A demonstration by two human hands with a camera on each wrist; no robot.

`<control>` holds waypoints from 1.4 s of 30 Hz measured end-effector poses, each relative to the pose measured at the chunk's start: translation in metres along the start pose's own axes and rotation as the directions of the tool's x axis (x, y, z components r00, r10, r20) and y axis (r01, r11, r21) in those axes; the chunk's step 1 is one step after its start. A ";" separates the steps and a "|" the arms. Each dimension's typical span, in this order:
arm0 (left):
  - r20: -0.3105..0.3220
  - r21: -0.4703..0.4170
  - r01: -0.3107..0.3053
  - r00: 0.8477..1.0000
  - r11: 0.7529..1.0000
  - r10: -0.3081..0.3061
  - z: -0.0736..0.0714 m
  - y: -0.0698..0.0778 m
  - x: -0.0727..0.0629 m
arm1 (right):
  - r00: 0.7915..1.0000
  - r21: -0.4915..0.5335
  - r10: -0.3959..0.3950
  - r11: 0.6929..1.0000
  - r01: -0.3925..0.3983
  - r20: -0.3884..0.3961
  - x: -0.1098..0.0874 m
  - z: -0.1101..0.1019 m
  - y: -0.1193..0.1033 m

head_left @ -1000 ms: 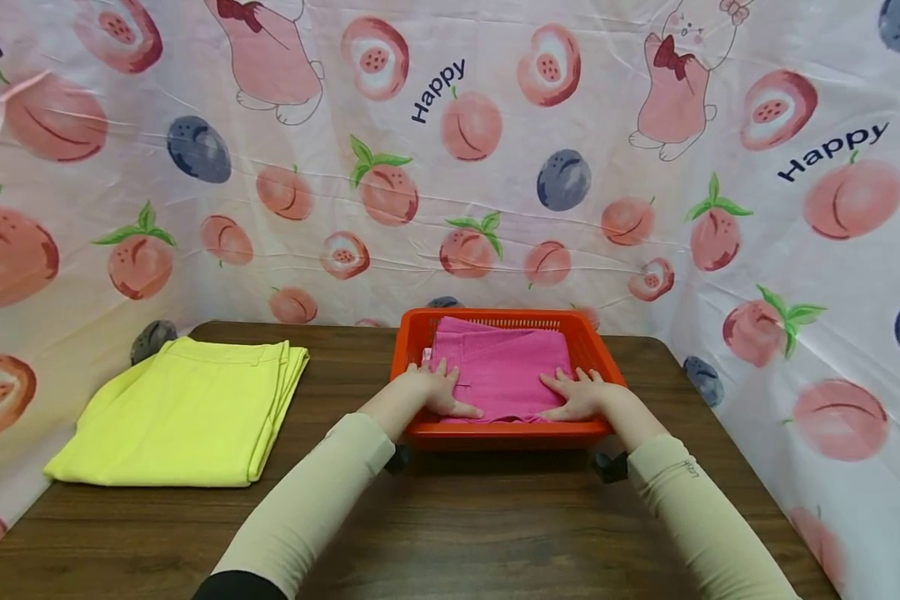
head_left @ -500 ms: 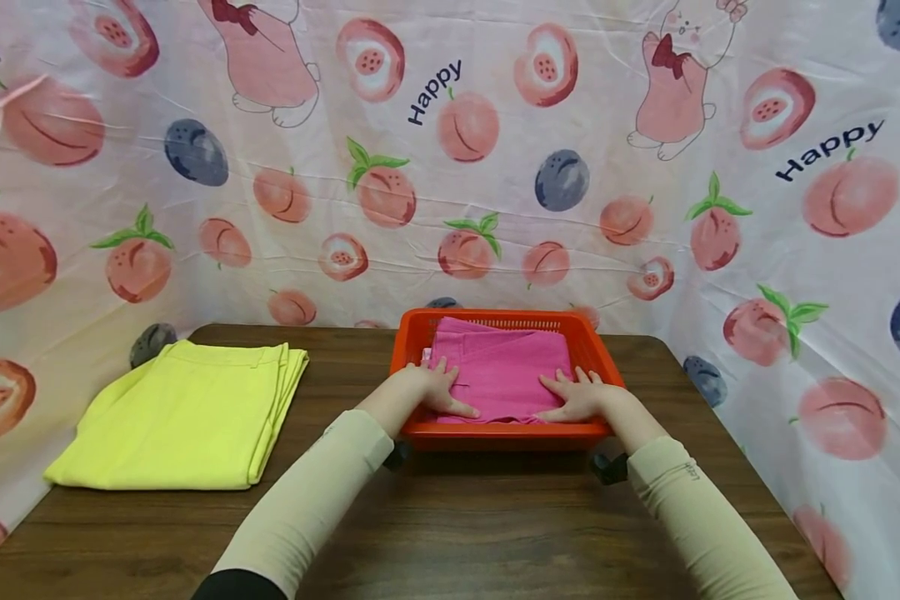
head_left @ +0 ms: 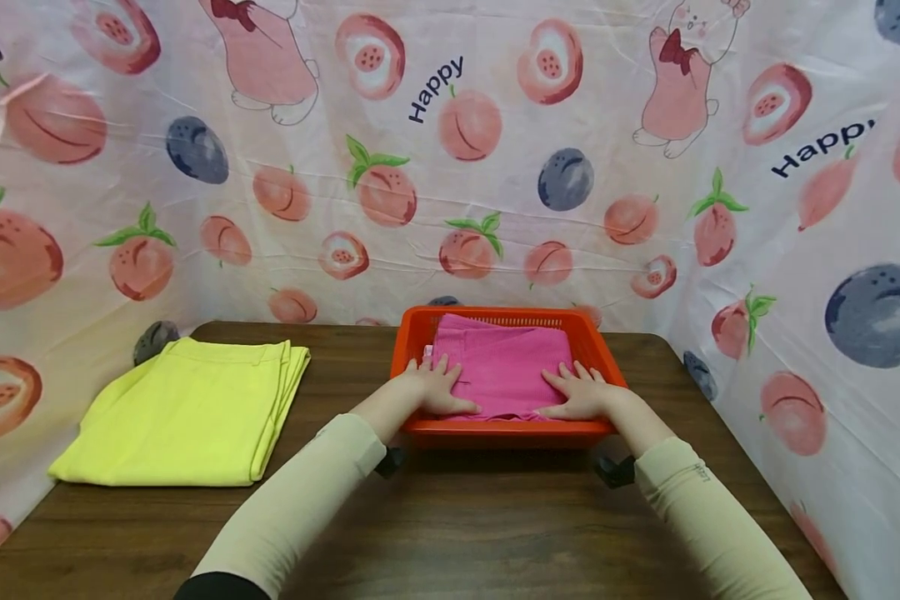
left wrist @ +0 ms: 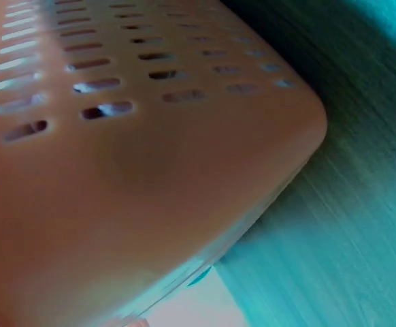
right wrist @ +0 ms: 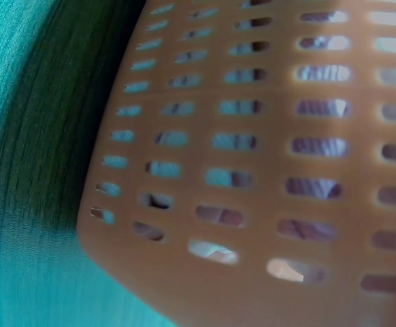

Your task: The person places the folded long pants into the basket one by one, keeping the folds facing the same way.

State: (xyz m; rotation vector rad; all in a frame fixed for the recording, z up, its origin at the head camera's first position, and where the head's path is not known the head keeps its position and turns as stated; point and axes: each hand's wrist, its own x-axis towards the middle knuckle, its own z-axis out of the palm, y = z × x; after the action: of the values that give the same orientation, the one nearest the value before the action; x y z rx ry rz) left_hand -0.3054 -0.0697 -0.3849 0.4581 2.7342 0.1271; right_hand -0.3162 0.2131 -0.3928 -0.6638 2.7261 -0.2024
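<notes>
A folded pink garment (head_left: 513, 362) lies inside an orange plastic basket (head_left: 510, 428). My left hand (head_left: 437, 390) rests on its left side, fingers spread and thumb pointing inward. On the opposite side my right hand (head_left: 581, 396) touches the garment's right edge with spread fingers. Both wrists cross the basket's near rim. The left wrist view is filled by the slotted basket wall (left wrist: 157, 177), and the hand's work is hidden behind it. Through the slots of the basket wall (right wrist: 266, 197) in the right wrist view, only scraps of the contents show.
Folded yellow trousers (head_left: 187, 417) lie on the left of the dark wooden table (head_left: 487, 525). A fruit-printed curtain (head_left: 420, 167) hangs behind the table and along both sides. The basket stands near the table's back edge.
Both hands stay almost where they were on the pink garment. The curtain on the right has shifted, its printed fruits moving and folding. The head view has tilted very slightly.
</notes>
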 end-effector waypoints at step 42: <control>-0.251 -0.011 -0.057 0.967 0.998 0.052 -0.019 -0.019 -0.032 | 0.953 -0.015 -0.055 0.999 0.053 -0.299 -0.021 -0.015 -0.023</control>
State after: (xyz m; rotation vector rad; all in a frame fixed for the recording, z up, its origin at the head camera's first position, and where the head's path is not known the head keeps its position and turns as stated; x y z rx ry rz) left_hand -0.2896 -0.0991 -0.3596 0.5462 2.9648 0.2391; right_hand -0.2938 0.2039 -0.3677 -0.7652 2.9993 -0.3324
